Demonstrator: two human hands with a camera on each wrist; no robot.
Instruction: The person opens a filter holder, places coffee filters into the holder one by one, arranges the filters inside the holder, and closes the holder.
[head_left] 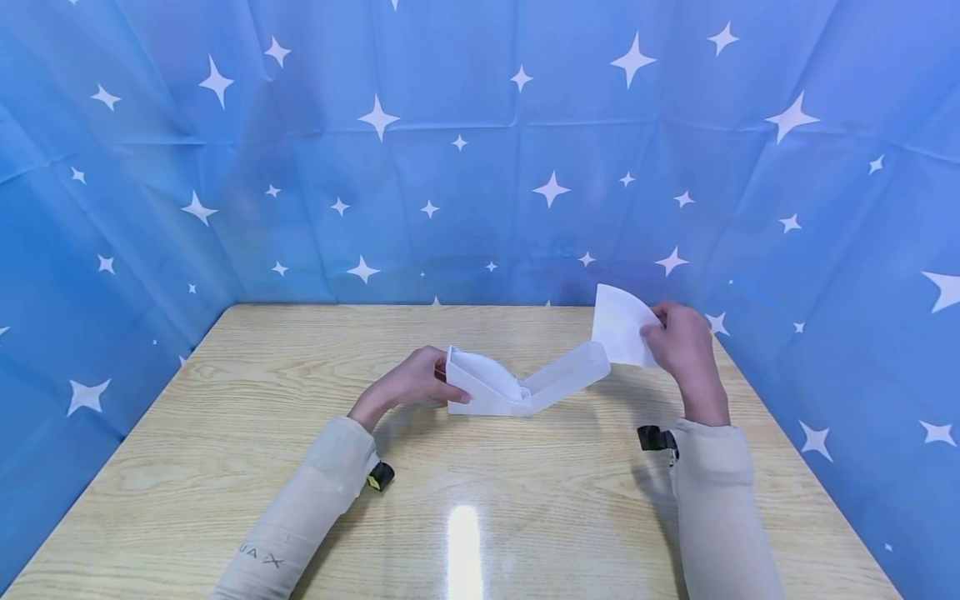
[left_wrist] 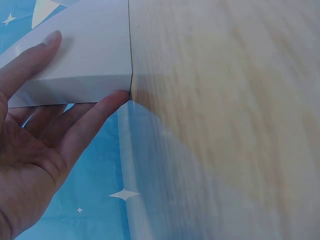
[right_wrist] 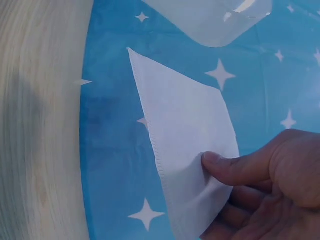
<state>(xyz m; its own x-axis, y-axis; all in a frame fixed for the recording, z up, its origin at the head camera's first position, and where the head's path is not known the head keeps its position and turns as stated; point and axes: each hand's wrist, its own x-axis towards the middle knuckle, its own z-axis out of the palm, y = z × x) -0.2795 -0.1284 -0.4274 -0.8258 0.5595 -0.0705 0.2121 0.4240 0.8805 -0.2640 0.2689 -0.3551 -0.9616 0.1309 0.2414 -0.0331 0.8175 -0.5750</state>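
Observation:
A white coffee filter box sits on the table with its frosted, see-through lid swung out to the right. White filter paper shows inside the box. My left hand grips the box at its left end; in the left wrist view the thumb lies across one face and the other fingers pass beneath the edge. Beyond the lid's tip, my right hand pinches a paper coffee filter between thumb and fingers. This fan-shaped filter has a crimped seam along one side and hangs raised above the table.
Both hands work over a light wood-grain table. A blue curtain with white stars stands behind it and along both sides. Small black devices, one on the left wrist and one on the right, stick out from the sleeves.

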